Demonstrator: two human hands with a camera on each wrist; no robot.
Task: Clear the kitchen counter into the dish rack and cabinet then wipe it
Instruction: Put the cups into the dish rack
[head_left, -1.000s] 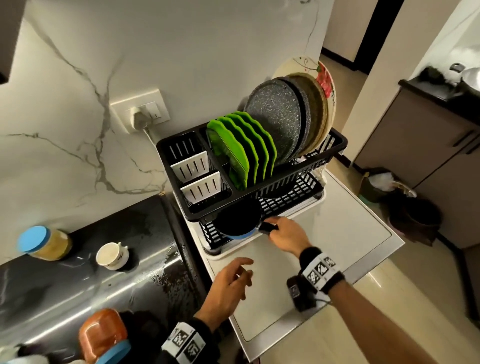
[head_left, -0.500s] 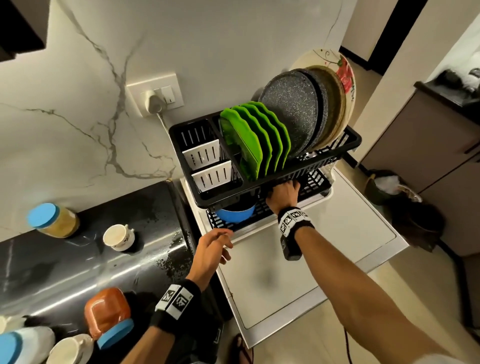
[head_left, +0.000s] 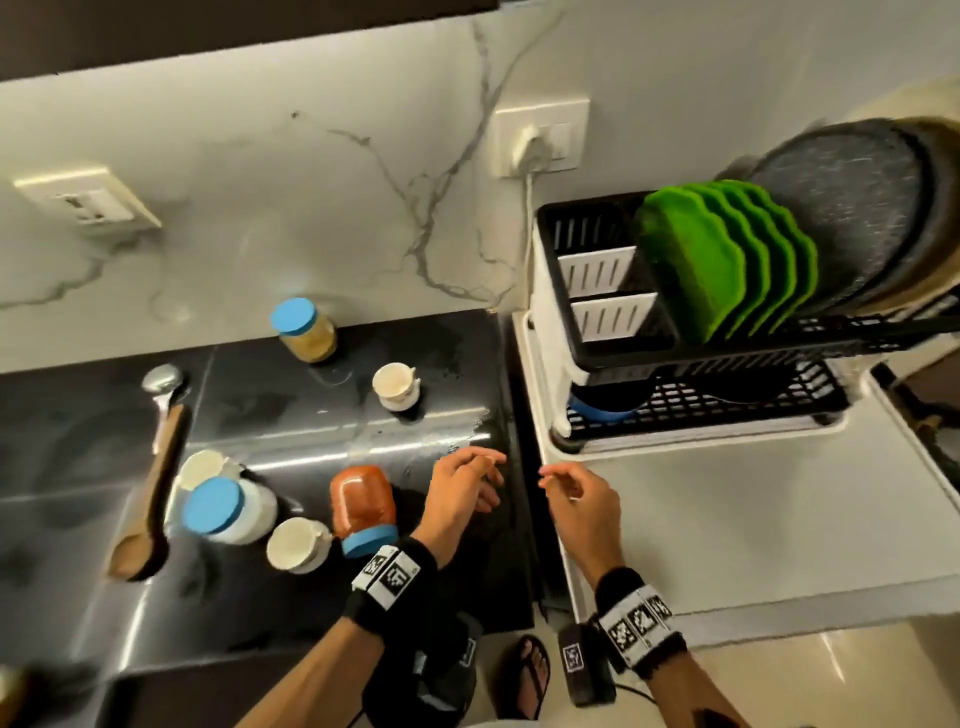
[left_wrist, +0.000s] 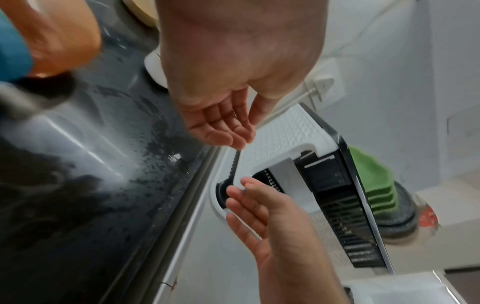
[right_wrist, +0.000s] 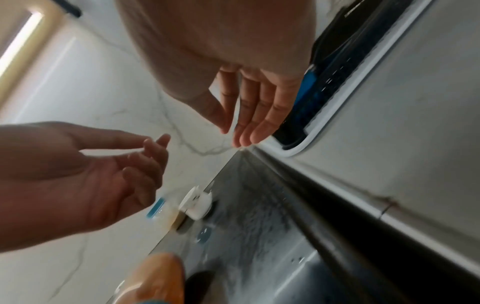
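The black two-tier dish rack (head_left: 727, 358) stands at the right with green plates (head_left: 727, 260) and dark round plates (head_left: 852, 208) on top; a blue-rimmed pot (head_left: 605, 410) sits on its lower tier. On the wet black counter (head_left: 311, 431) lie an orange jar (head_left: 363, 506) on its side, a yellow-filled jar (head_left: 306, 330), a white blue-lidded jar (head_left: 226, 509), three small white cups (head_left: 397, 384), a wooden spoon (head_left: 150, 499) and a metal ladle (head_left: 163, 384). My left hand (head_left: 467, 480) and right hand (head_left: 574, 486) hover empty, fingers relaxed, between counter and rack.
A white appliance top (head_left: 753, 519) carries the rack, with a dark gap between it and the counter. A wall socket with a plug (head_left: 540, 140) sits above the rack; another switch plate (head_left: 85, 200) is at the left. My foot in a sandal (head_left: 530, 670) shows below.
My right hand let go of the blue-rimmed pot under the rack and drew back toward me. My view swung left, bringing the counter's jars, cups and spoon into sight.
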